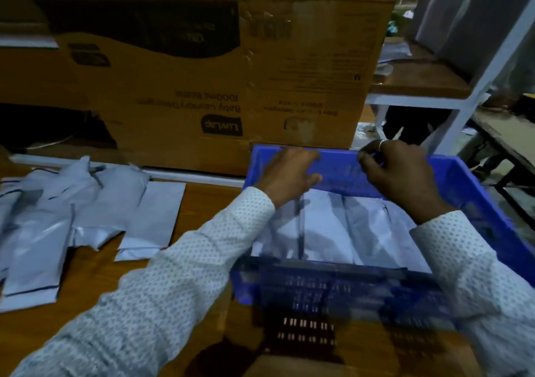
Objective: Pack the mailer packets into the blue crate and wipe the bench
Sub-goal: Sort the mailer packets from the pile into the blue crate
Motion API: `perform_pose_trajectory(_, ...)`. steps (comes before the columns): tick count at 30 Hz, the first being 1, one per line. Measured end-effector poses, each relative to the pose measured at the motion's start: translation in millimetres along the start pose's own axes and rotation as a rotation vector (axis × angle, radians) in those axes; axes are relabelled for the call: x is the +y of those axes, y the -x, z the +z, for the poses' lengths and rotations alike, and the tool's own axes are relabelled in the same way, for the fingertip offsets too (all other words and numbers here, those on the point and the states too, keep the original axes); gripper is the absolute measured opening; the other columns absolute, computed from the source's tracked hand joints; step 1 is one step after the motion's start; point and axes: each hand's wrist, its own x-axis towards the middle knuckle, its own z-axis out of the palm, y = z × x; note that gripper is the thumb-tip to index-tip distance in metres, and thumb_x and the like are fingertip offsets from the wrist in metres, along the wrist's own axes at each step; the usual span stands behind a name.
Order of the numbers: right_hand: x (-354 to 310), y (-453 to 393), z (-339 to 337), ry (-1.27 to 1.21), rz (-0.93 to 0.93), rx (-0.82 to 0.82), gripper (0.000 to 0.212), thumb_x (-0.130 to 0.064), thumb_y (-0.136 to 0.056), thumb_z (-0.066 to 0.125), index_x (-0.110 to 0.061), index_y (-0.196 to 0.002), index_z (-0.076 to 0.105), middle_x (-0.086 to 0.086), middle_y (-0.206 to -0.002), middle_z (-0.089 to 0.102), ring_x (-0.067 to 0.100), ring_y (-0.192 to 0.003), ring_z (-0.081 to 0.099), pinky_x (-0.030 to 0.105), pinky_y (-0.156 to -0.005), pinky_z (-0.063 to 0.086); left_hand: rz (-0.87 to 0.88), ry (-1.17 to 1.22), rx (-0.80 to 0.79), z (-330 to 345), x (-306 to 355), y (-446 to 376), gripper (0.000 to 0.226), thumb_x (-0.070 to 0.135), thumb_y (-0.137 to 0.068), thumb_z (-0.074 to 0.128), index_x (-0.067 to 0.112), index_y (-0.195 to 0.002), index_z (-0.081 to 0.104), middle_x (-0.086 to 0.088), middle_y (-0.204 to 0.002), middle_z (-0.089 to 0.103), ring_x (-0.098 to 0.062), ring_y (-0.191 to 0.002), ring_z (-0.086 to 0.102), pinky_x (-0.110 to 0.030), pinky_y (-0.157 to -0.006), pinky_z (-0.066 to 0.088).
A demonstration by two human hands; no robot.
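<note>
The blue crate [474, 191] stands on the right of the wooden bench [95, 287]. Several white mailer packets [333, 232] lie flat on its floor. Both my hands reach into the crate near its far wall. My left hand [289, 171] has its fingers curled over the far rim. My right hand [402, 177], with a ring on one finger, has its fingers curled against the same wall; what it holds is blurred. More mailer packets [58, 217] lie in a loose pile on the bench at the left.
A big cardboard box [231, 72] stands right behind the crate and the pile. A white metal rack [474, 98] with a wooden shelf is at the right, with a lower table beyond it. Bare bench shows between the pile and the crate.
</note>
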Motion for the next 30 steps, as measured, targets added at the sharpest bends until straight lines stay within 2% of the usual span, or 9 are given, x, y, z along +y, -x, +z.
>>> perform_pose_trajectory(3,-40.6,8.6,11.0,-0.069,-0.058,0.048,0.028,-0.042,-0.093,0.058,-0.019,-0.095,0.072,0.005,-0.079,0.072,0.031,-0.087,0.068,0.044,-0.077,0.055,-0.029,0.056,0.114,-36.1,-36.3,37.3,0.042,0.031,-0.093,0.066,0.015,-0.131,0.059,-0.007,-0.131,0.060,-0.025,-0.128,0.049,-0.034,-0.107,0.036)
perform_pose_trajectory(7,-96.4,19.9,43.5,-0.188,-0.153,0.026,0.029,-0.043,-0.093,0.056,-0.020,-0.081,0.069,0.000,-0.071,0.069,0.025,-0.076,0.067,0.043,-0.070,0.054,-0.105,0.054,0.246,-78.1,-92.7,92.8,0.038,0.032,-0.092,0.067,0.017,-0.128,0.063,-0.003,-0.129,0.063,-0.023,-0.124,0.054,-0.039,-0.107,0.040)
perform_pose_trajectory(12,-176.6,38.4,94.6,-0.311,-0.222,-0.020,0.022,-0.042,-0.094,0.060,-0.024,-0.087,0.072,-0.008,-0.068,0.066,0.014,-0.072,0.066,0.033,-0.065,0.051,-0.255,0.054,0.325,-115.7,-173.1,163.4,0.038,0.042,-0.095,0.062,0.022,-0.127,0.064,0.002,-0.129,0.063,-0.018,-0.124,0.055,-0.039,-0.103,0.045)
perform_pose_trajectory(15,-225.2,46.7,127.0,-0.347,-0.206,-0.099,0.021,-0.042,-0.094,0.061,-0.025,-0.087,0.071,-0.007,-0.070,0.066,0.018,-0.075,0.066,0.038,-0.068,0.053,-0.331,0.037,0.354,-128.4,-223.5,199.0,0.036,0.039,-0.094,0.064,0.020,-0.125,0.066,0.001,-0.125,0.066,-0.018,-0.120,0.058,-0.038,-0.102,0.046)
perform_pose_trajectory(20,-287.0,64.9,188.1,-0.376,-0.204,-0.168,0.024,-0.040,-0.093,0.060,-0.022,-0.080,0.068,-0.004,-0.067,0.064,0.019,-0.072,0.063,0.043,-0.066,0.052,-0.482,0.053,0.316,-130.2,-305.8,244.4,0.036,0.037,-0.093,0.066,0.021,-0.125,0.065,-0.001,-0.128,0.065,-0.021,-0.122,0.056,-0.041,-0.102,0.047)
perform_pose_trajectory(23,-310.1,70.6,228.9,-0.360,-0.209,-0.211,0.024,-0.037,-0.092,0.060,-0.021,-0.073,0.062,-0.005,-0.063,0.060,0.014,-0.066,0.059,0.040,-0.061,0.050,-0.574,0.095,0.252,-121.3,-348.3,255.7,0.042,0.040,-0.091,0.065,0.024,-0.130,0.061,-0.004,-0.132,0.062,-0.024,-0.124,0.055,-0.043,-0.101,0.048)
perform_pose_trajectory(25,-320.6,70.2,260.3,-0.366,-0.183,-0.269,0.019,-0.037,-0.091,0.062,-0.022,-0.079,0.066,-0.010,-0.064,0.063,0.006,-0.064,0.061,0.036,-0.060,0.051,-0.611,0.109,0.187,-113.1,-371.4,251.7,0.046,0.039,-0.091,0.065,0.024,-0.134,0.057,-0.008,-0.133,0.060,-0.027,-0.123,0.055,-0.044,-0.100,0.048)
perform_pose_trajectory(27,-328.9,67.9,292.6,-0.349,-0.125,-0.349,0.019,-0.039,-0.090,0.063,-0.022,-0.093,0.069,-0.009,-0.073,0.069,0.007,-0.069,0.064,0.036,-0.063,0.054,-0.653,0.103,0.118,-105.9,-390.6,239.5,0.052,0.041,-0.090,0.065,0.026,-0.138,0.052,-0.010,-0.136,0.057,-0.030,-0.124,0.053,-0.045,-0.101,0.047)
perform_pose_trajectory(30,-335.5,58.8,334.4,-0.280,0.001,-0.452,0.037,-0.038,-0.090,0.065,-0.015,-0.119,0.064,0.007,-0.110,0.070,0.024,-0.100,0.066,0.044,-0.083,0.056,-0.681,0.083,0.031,-96.5,-411.8,214.8,0.058,0.041,-0.090,0.063,0.025,-0.143,0.046,-0.012,-0.141,0.050,-0.035,-0.128,0.049,-0.047,-0.105,0.044)
